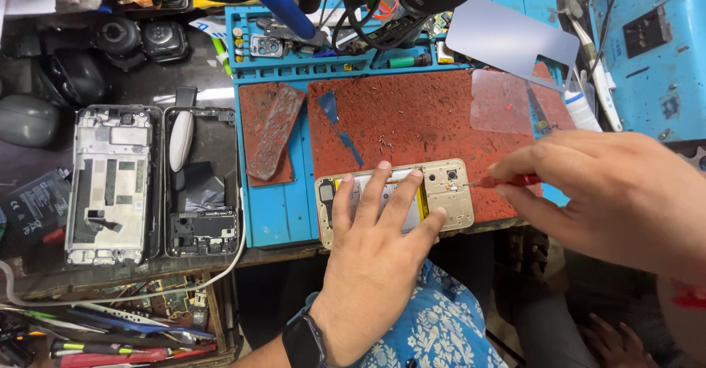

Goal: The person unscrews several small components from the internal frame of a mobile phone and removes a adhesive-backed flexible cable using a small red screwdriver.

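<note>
The opened gold phone (397, 200) lies at the mat's (426, 114) 6 o'clock edge. The left hand (375, 247) presses flat on it, fingers spread. The right hand (610, 195), at 3 o'clock, pinches a red screwdriver (507, 181), its tip on a screw: unscrewing, likely; next calls for steady turning.

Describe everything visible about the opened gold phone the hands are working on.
The gold phone lies flat, back cover off, on the worn red mat at the bench's near edge. Its gold plastic-looking inner frame shows a camera hole near the right end and a battery with a yellow edge in the middle. The left hand presses down on it with fingers spread; the right hand holds a red-handled screwdriver, tip on the frame's right end.
</note>
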